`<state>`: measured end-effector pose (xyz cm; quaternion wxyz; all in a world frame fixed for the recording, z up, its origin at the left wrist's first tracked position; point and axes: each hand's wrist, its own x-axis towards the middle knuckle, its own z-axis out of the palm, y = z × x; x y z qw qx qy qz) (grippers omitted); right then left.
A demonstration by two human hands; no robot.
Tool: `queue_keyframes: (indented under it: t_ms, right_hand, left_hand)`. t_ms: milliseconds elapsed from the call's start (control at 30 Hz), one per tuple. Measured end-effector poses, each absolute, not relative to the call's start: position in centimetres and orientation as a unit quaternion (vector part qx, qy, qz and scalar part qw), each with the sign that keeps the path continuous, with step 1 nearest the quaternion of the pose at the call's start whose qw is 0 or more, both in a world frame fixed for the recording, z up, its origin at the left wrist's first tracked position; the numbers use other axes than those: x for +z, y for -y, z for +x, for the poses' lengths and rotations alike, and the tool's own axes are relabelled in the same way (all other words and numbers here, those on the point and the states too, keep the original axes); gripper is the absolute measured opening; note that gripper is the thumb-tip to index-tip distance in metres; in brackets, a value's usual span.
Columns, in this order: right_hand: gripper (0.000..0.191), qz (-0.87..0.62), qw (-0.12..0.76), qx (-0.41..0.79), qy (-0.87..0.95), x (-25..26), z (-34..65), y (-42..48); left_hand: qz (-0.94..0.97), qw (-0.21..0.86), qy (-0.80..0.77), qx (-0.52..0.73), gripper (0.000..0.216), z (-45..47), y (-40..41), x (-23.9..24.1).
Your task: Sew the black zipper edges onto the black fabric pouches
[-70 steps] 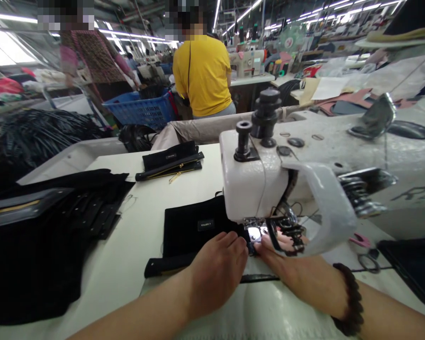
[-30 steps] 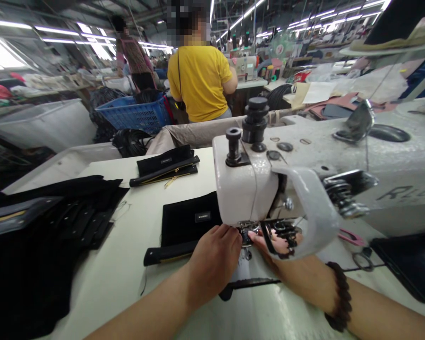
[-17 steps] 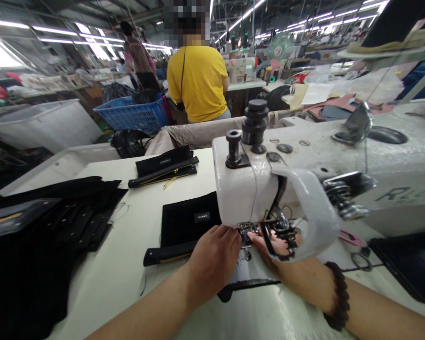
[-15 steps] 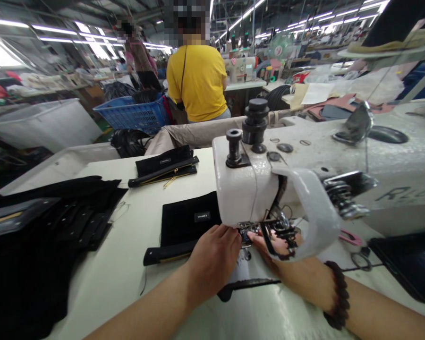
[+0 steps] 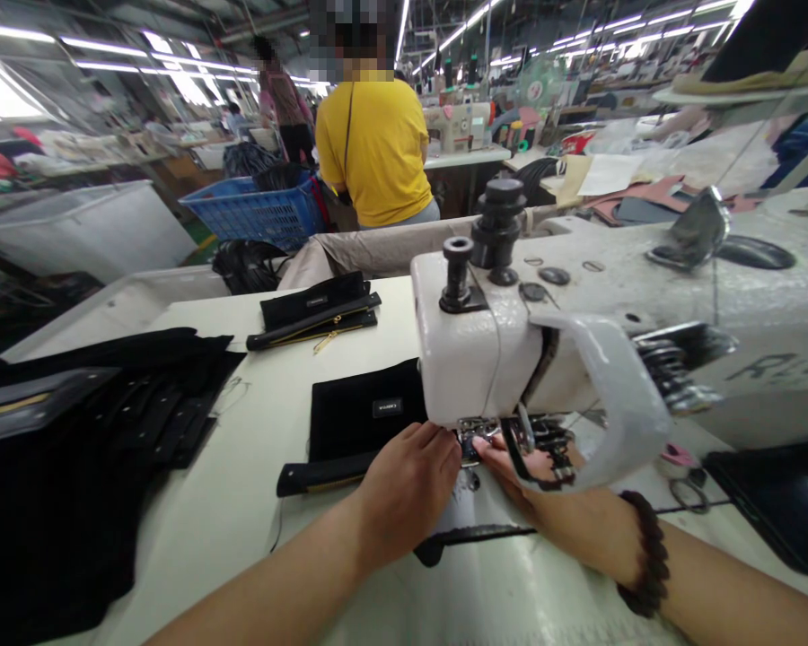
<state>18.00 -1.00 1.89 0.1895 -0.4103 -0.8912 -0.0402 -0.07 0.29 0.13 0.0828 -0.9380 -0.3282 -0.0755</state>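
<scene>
A black fabric piece with a small label lies under the head of a white sewing machine. Along its near edge runs a black zipper strip. My left hand rests on the work just left of the presser foot, fingers curled down and pressing the fabric. On the right side of the foot, my right hand, with a dark bead bracelet on the wrist, has its fingertips on the fabric at the needle, partly hidden by the clear finger guard.
A pile of black pieces fills the table's left side. A finished black zip pouch lies at the back. Scissors and a dark item sit at right. A person in a yellow shirt stands behind, beside a blue basket.
The zipper strip has fed slightly to the left under the foot. Both hands stay at the foot; the view shifted a little. A person in the background walked farther away.
</scene>
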Motion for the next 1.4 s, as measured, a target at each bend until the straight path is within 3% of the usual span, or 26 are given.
queue_keyframes:
  t_ms: [567, 867, 1033, 1133, 1267, 1400]
  right_hand:
    - [0.038, -0.373, 0.257, -0.064, 0.889, 1.9, 18.2, 1.1]
    - [0.029, -0.4, 0.263, -0.012, 0.878, 0.7, 18.3, 0.8]
    - [0.03, -0.423, 0.265, 0.02, 0.866, 0.7, 19.0, 1.1]
    - [0.035, -0.33, 0.228, 0.081, 0.912, 1.7, 19.5, 1.8]
    - [0.035, -0.176, 0.215, 0.15, 0.949, 2.9, 19.4, 2.8]
    - [0.033, -0.198, 0.236, 0.191, 0.932, 3.1, 19.2, 3.2]
  left_hand:
    - [-0.947, 0.058, 0.307, -0.076, 0.013, -0.1, 0.2, 0.9]
    - [-0.933, 0.054, 0.332, -0.125, 0.015, 0.0, -0.5, -0.3]
    - [-0.941, 0.003, 0.329, -0.082, 0.013, -0.3, 0.0, 0.5]
    - [-0.959, -0.003, 0.276, -0.067, 0.01, -1.3, 2.5, 1.7]
    - [-0.942, -0.017, 0.279, -0.185, 0.015, -3.0, 6.0, 2.5]
    - [-0.913, -0.026, 0.301, -0.274, 0.016, -3.6, 7.4, 2.3]
